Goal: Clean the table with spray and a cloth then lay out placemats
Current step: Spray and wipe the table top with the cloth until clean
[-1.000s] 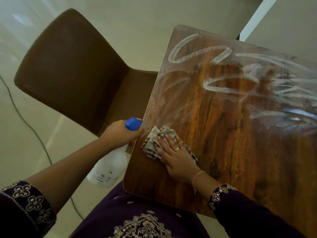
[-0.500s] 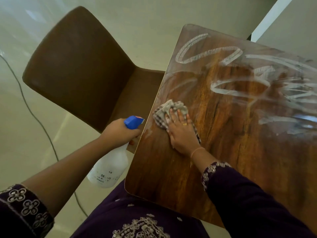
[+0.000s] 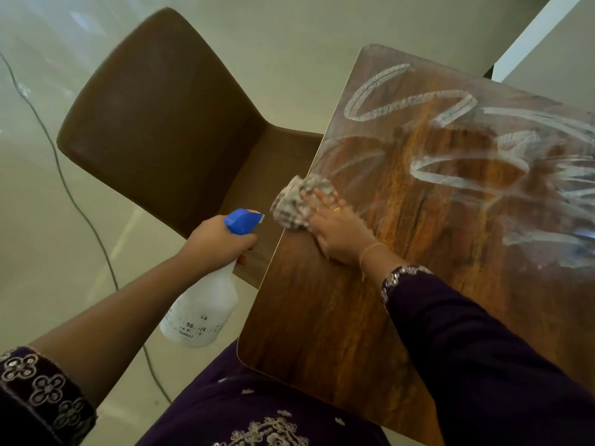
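Note:
The brown wooden table (image 3: pixel 434 284) fills the right side, with white wet streaks across its far half. My right hand (image 3: pixel 338 226) presses flat on a grey checked cloth (image 3: pixel 294 201) at the table's left edge; part of the cloth hangs over the edge and it is blurred. My left hand (image 3: pixel 215 243) grips the neck of a white spray bottle (image 3: pixel 206 304) with a blue trigger head, held off the table's left side, bottle body pointing down. No placemats are in view.
A brown chair (image 3: pixel 154 123) stands pushed against the table's left edge. A dark cable (image 3: pixel 80 204) runs over the pale floor at left. A white wall edge (image 3: pixel 541 30) is at the top right.
My right hand has slid the cloth away from me along the left edge of the table and out to the rim. The left hand with the bottle has stayed about where it was.

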Tool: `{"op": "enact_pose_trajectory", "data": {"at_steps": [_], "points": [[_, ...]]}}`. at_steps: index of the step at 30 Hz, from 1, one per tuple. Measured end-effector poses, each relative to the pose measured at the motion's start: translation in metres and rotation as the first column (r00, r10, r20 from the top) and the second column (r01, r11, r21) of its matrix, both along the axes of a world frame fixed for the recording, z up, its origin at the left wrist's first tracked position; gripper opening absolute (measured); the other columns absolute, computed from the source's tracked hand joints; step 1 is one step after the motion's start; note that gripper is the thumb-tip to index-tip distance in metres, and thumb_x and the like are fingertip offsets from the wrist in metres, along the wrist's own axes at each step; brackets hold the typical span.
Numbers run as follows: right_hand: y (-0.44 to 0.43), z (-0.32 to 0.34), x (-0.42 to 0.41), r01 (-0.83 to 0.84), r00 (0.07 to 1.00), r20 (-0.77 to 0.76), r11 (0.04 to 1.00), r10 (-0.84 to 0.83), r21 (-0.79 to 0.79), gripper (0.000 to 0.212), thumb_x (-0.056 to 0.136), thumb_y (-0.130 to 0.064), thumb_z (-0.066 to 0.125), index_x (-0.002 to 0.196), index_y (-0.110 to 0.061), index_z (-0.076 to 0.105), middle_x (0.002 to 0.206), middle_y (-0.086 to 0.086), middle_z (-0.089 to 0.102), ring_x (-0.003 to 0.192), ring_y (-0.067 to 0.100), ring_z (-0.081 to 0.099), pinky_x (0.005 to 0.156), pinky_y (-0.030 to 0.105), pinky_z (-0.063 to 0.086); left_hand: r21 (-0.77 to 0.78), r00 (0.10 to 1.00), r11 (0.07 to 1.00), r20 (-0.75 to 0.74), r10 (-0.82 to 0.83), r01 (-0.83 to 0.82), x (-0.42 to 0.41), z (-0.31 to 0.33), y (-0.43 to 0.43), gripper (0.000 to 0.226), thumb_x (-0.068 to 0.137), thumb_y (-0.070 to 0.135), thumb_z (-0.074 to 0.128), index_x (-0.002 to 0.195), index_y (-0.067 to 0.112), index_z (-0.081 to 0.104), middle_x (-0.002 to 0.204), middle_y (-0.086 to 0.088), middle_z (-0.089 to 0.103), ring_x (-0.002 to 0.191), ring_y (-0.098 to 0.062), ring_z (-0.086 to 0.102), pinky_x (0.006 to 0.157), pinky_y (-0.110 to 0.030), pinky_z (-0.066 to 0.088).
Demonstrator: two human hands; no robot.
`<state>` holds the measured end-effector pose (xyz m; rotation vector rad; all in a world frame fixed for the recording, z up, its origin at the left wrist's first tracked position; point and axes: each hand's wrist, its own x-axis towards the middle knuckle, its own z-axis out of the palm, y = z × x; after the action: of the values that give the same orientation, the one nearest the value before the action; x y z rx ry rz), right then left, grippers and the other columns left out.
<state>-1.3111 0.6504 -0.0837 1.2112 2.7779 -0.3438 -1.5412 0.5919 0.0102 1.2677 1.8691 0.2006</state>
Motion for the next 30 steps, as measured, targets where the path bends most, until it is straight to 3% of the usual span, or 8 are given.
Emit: {"op": "enact_pose_trajectory", "data": {"at_steps": [5,9,11,13,16,22,27,30], "points": [[0.002,0.001,-0.018,0.269,0.962,-0.033,0.961,-0.271,-0.059,0.055,0.099,-0.027,0.032,0.152,-0.02,0.02,0.162,0.003,0.004,0.148,0.027,-0.002,0.118,0.053,0.003,0.013,0.999,0.999,0.006,0.041,-0.041,-0.002,-0.002,-0.001,0.015,0.081,0.021,0.064,0.086,0.009,0.058,0.063,-0.002,0.057,0.051,-0.007,0.057,0.051,-0.019,0.044],[-0.063,0.001,-0.038,0.052,0.996,-0.067,0.998,-0.055,-0.046,0.063,0.09,-0.026,0.037,0.151,-0.021,0.023,0.16,0.006,0.012,0.148,0.03,0.005,0.116,0.056,-0.002,0.011,0.998,0.998,0.025,0.061,-0.061,-0.001,-0.001,0.0,0.015,0.08,0.02,0.065,0.086,0.008,0.058,0.065,-0.003,0.058,0.051,-0.007,0.057,0.053,-0.021,0.046],[-0.083,-0.001,-0.046,-0.005,0.996,-0.085,0.998,0.0,-0.06,0.056,0.092,-0.028,0.04,0.146,-0.017,0.033,0.159,0.008,0.019,0.147,0.03,0.008,0.117,0.057,0.002,0.009,0.999,0.999,0.016,0.038,-0.039,0.001,0.0,0.002,0.02,0.081,0.021,0.064,0.089,0.004,0.058,0.072,-0.014,0.059,0.062,-0.016,0.058,0.063,-0.033,0.051],[-0.081,-0.003,-0.045,-0.046,0.996,-0.083,0.996,0.04,-0.071,0.05,0.095,-0.032,0.038,0.143,-0.015,0.039,0.158,0.009,0.022,0.148,0.029,0.01,0.118,0.055,0.007,0.001,1.0,1.0,0.011,0.027,-0.027,0.005,0.002,0.006,0.024,0.081,0.02,0.063,0.094,0.001,0.058,0.082,-0.024,0.061,0.071,-0.027,0.058,0.075,-0.044,0.054],[-0.049,-0.004,-0.033,-0.075,0.996,-0.062,0.996,0.071,-0.052,0.053,0.096,-0.033,0.033,0.146,-0.014,0.035,0.159,0.01,0.019,0.147,0.029,0.012,0.119,0.053,0.007,0.009,0.999,1.0,0.036,0.018,-0.018,0.011,0.005,0.01,0.021,0.08,0.017,0.063,0.092,0.0,0.058,0.075,-0.018,0.059,0.067,-0.026,0.058,0.075,-0.046,0.054],[0.021,-0.004,0.0,0.298,0.952,-0.06,0.954,-0.3,-0.047,0.056,0.101,-0.033,0.029,0.153,-0.017,0.017,0.162,0.004,0.002,0.149,0.023,0.0,0.119,0.05,0.002,-0.009,0.999,1.0,0.036,-0.009,0.01,0.025,0.007,0.014,0.017,0.082,0.017,0.063,0.092,0.003,0.059,0.077,-0.015,0.063,0.066,-0.022,0.062,0.072,-0.039,0.055],[0.032,-0.005,0.06,0.673,0.736,-0.076,0.739,-0.673,-0.032,0.048,0.098,-0.026,0.037,0.144,-0.01,0.033,0.162,0.007,0.005,0.148,0.027,0.003,0.117,0.048,-0.004,-0.018,0.998,1.0,0.053,-0.021,0.022,0.029,0.006,0.016,0.019,0.083,0.017,0.062,0.095,0.003,0.059,0.089,-0.022,0.065,0.072,-0.026,0.063,0.075,-0.04,0.055],[0.025,-0.002,0.082,0.799,0.597,-0.051,0.599,-0.8,-0.054,0.053,0.1,-0.025,0.035,0.149,-0.008,0.025,0.161,0.01,0.004,0.148,0.029,0.0,0.118,0.051,0.002,-0.024,0.997,0.999,0.073,-0.027,0.029,0.03,0.003,0.016,0.018,0.084,0.017,0.062,0.096,0.004,0.059,0.086,-0.018,0.067,0.066,-0.02,0.062,0.071,-0.035,0.053]]}}
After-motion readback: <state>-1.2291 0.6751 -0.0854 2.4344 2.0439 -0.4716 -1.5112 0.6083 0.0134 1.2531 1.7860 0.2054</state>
